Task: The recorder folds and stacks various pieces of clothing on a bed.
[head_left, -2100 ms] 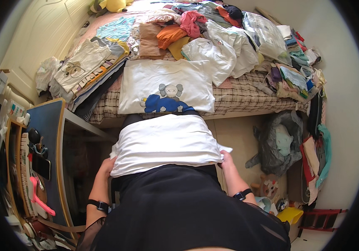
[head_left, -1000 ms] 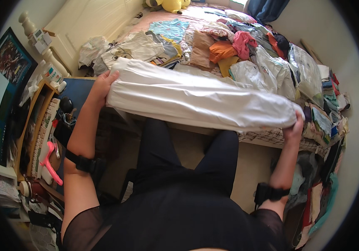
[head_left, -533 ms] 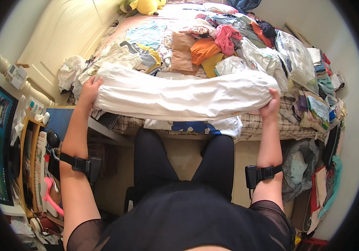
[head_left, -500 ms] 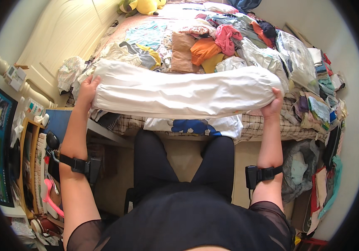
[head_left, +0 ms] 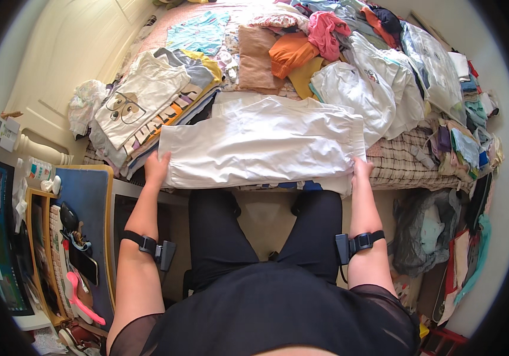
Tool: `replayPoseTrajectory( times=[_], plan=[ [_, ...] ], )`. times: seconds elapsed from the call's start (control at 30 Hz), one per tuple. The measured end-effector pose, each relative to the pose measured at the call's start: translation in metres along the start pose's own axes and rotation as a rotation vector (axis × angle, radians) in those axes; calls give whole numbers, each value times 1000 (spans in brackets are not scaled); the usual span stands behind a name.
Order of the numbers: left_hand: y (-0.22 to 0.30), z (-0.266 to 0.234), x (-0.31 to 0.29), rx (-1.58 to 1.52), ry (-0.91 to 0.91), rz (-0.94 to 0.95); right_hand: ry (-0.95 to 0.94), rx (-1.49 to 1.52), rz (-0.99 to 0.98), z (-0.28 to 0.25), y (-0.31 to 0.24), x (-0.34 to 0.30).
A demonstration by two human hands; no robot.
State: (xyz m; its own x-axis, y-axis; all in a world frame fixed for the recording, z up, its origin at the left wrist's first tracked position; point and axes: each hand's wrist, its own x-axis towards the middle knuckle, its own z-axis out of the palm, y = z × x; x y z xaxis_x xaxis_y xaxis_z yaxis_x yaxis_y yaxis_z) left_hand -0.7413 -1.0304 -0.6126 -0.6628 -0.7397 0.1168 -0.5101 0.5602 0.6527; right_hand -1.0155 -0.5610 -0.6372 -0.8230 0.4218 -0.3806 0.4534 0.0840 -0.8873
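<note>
A white shirt [head_left: 260,142] lies stretched sideways along the near edge of the bed, in front of my knees. My left hand [head_left: 158,170] pinches its left end, thumb on top. At the opposite end my right hand [head_left: 360,169] grips the lower corner, its fingers partly hidden by the cloth. Creases run across the middle of the fabric. Under its near edge a strip of white cloth with a blue print [head_left: 309,186] peeks out. Just left of the shirt is a stack of folded shirts, topped by a white T-shirt [head_left: 139,101] with a glasses print.
Behind lie a folded brown garment [head_left: 260,56], an orange garment [head_left: 293,54] and loose white clothes [head_left: 355,89]. Small folded clothes [head_left: 465,145] sit at the right. A blue-topped desk [head_left: 82,190] stands left; a grey plastic bag [head_left: 423,237] is on the floor at right.
Both hands have come down toward me and closer together, lowering the white shirt from in the air onto the bed edge. The stack of folded shirts at left is now more exposed.
</note>
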Motion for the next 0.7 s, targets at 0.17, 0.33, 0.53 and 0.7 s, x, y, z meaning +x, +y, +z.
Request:
replayPoseTrajectory(
  times=[0.17,0.33,0.53,0.7],
  plan=[
    [23,-12,2,-62,-45,12,-72,-18,-978,41,-5,-59],
    [27,-8,7,-370,-98,-95,-941,-605,-1195,100,43,-179],
    [73,-14,8,-720,-240,-173,-931,-905,-1108,101,81,-210],
    [95,-14,14,-794,-242,-253,-1094,-748,-926,94,85,-201]
  ],
)
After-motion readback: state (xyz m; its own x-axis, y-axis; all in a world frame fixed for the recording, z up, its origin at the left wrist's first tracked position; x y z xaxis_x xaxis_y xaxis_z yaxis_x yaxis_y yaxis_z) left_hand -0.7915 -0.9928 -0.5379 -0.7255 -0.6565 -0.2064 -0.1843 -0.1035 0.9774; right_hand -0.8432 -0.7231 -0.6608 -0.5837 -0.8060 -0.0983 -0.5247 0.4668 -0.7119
